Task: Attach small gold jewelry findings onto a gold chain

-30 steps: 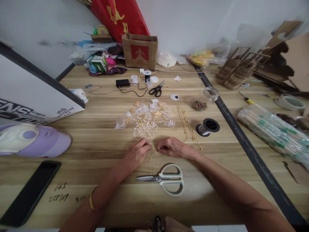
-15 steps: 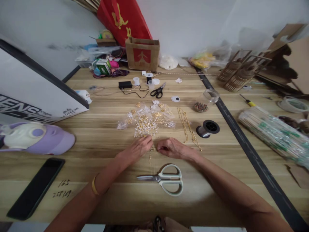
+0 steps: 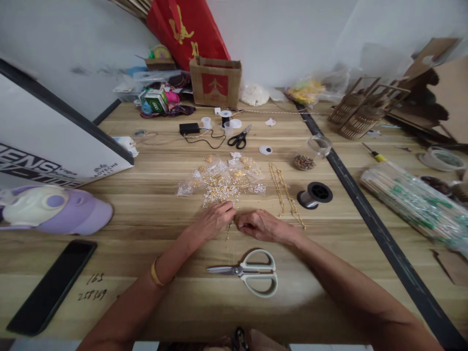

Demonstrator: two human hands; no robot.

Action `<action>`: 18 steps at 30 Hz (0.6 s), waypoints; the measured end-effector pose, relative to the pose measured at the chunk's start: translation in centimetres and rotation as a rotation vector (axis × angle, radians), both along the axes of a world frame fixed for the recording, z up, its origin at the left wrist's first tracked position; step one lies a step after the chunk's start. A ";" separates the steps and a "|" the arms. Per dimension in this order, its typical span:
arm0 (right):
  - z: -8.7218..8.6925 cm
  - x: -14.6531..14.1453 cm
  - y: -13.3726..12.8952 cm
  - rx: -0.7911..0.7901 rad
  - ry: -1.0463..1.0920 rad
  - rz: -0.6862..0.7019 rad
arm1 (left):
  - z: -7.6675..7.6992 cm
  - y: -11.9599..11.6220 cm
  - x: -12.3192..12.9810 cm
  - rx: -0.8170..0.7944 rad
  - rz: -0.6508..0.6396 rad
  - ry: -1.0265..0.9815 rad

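Note:
My left hand (image 3: 216, 218) has its fingers pinched together at the near edge of a pile of clear and gold beads (image 3: 221, 189). Close beside it, my right hand (image 3: 258, 224) is curled, its thumb and fingertips pressed together. A short gold beaded strand (image 3: 228, 232) hangs down the table from between the hands, with thin clear thread trailing below it. What sits in each set of fingertips is too small or hidden to make out. Scissors with pale handles (image 3: 259, 272) lie just below, blades pointing left.
To the right are a gold chain (image 3: 281, 189), a wire spool (image 3: 315, 194) and a jar of beads (image 3: 306, 160). Black scissors (image 3: 239, 138) lie farther back. A purple bottle (image 3: 78, 209) and a phone (image 3: 53, 286) are at left; bagged sticks (image 3: 413, 204) lie far right.
My left hand has moved slightly right, closer to my right hand, and now covers the upper part of the beaded strand. The right hand has barely shifted.

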State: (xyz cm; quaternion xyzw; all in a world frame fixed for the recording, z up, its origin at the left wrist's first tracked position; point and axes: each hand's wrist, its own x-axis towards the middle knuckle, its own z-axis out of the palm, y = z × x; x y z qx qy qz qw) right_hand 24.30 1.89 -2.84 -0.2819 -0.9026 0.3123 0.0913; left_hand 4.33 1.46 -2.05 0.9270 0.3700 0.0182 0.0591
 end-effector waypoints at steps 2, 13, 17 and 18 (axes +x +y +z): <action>0.0 0.1 0.0 0.003 0.000 0.001 | -0.2 0.0 -0.1 -0.008 0.019 -0.051; 0.0 0.1 0.1 -0.016 -0.020 0.015 | -0.9 0.1 -0.3 -0.013 0.095 -0.171; -0.1 0.1 0.2 -0.026 0.000 0.018 | -1.2 0.2 -0.2 0.000 0.103 -0.201; -0.1 0.1 0.2 -0.027 0.003 0.019 | -1.2 0.3 -0.2 -0.001 0.104 -0.218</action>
